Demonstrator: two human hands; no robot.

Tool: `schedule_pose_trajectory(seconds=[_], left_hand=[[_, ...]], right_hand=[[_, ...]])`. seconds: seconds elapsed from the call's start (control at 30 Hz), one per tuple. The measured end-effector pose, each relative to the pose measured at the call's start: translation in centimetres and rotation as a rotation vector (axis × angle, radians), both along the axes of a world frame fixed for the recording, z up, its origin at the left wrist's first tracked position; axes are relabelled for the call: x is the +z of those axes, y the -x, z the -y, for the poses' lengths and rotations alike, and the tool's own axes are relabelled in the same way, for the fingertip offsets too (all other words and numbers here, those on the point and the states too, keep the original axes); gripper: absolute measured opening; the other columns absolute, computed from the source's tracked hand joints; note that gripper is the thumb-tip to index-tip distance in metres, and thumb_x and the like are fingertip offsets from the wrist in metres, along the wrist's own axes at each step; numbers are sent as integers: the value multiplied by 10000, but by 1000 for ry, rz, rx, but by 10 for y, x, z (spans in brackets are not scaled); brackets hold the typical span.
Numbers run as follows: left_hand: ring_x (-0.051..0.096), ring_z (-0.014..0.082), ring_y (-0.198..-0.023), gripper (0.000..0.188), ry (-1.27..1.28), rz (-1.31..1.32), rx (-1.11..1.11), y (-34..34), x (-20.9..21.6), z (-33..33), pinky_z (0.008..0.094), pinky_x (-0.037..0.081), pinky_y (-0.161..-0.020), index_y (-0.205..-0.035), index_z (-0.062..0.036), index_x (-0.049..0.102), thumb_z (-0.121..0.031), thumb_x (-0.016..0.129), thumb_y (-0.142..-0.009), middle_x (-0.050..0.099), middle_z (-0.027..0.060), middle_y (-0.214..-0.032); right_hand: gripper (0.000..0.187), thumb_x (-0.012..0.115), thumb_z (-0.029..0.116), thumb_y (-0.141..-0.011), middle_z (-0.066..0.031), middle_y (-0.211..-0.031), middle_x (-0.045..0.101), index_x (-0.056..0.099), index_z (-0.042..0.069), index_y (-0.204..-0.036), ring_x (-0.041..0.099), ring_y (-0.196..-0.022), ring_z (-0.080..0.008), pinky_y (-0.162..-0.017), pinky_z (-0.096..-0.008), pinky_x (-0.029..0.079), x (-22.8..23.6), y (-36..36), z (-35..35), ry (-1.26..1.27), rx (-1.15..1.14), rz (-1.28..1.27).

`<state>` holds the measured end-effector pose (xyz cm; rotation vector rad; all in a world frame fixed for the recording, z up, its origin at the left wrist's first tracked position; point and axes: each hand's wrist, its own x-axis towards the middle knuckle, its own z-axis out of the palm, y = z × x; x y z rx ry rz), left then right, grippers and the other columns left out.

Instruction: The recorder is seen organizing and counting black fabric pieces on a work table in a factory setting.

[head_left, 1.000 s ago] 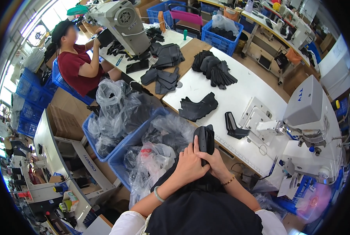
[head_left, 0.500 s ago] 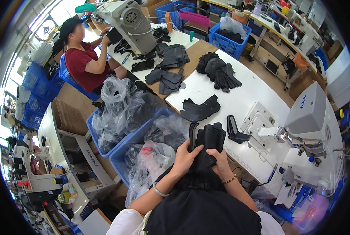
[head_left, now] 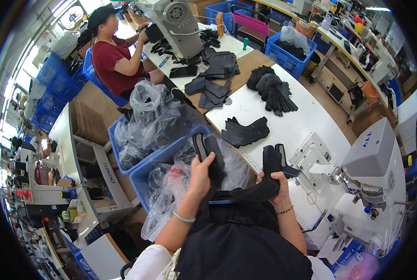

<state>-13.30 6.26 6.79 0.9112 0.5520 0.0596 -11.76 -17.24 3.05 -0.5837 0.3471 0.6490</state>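
My left hand point(head_left: 200, 176) is closed round several curved black pieces point(head_left: 215, 161), one showing a grey strip, held above the blue crate by the table edge. My right hand point(head_left: 279, 187) grips another bent black piece point(head_left: 271, 161) by its lower part; its long end stretches leftward across my lap. Just beyond that hand, a similar black piece with a grey inner side point(head_left: 289, 169) lies on the white table point(head_left: 306, 112). A loose stack of black pieces point(head_left: 246, 132) rests near the table's left edge, with a fanned pile point(head_left: 274, 91) farther back.
To the right stands a white sewing machine point(head_left: 372, 154). Blue crates point(head_left: 145, 186) with clear plastic bags point(head_left: 159, 126) sit left of the table. Flat dark pieces point(head_left: 211, 93) lie on a brown board. A co-worker in a red top point(head_left: 117, 65) sits at another machine point(head_left: 171, 28).
My hands have moved apart, each with black pieces that were bunched together between them. The left went leftward over the crate, the right went rightward. The view has shifted slightly.
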Motion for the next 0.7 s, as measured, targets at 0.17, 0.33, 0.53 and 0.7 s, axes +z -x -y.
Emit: schedule_pose_trajectory(seconds=[0.17, 0.33, 0.53, 0.7], left_hand=[[612, 167, -720, 223, 140, -102, -195, 0, 28, 11, 285, 511, -641, -990, 28, 549, -113, 606, -826, 617, 111, -906], [585, 143, -835, 283, 112, -31, -206, 2, 4, 63, 277, 478, -720, -1028, 18, 544, -189, 612, -848, 598, 79, -965], [465, 359, -948, 322, -1093, 127, -247, 6, -13, 73, 390, 390, -831, -1061, 67, 506, -219, 429, -935, 475, 222, -1031], [463, 344, -934, 295, -1351, 115, -262, 6, -6, 73, 381, 368, -841, -1039, 55, 524, -199, 413, -940, 500, 208, -971]], right_hand=[[269, 639, 85, -720, -85, -864, 608, 563, -47, -943, 601, -741, -155, -682, -292, 509, 36, -16, -13, 392, 102, 203], [292, 597, 83, -774, -46, -935, 597, 554, -31, -1040, 569, -802, -107, -705, -238, 465, 22, -1, -45, 432, 116, 284], [285, 555, 104, -826, -24, -940, 589, 532, -2, -1090, 560, -812, -86, -722, -232, 463, 14, 7, -42, 259, 103, 247], [319, 633, 110, -816, -27, -993, 580, 527, 12, -1101, 556, -881, -102, -784, -245, 453, 30, 4, -42, 190, 81, 211]])
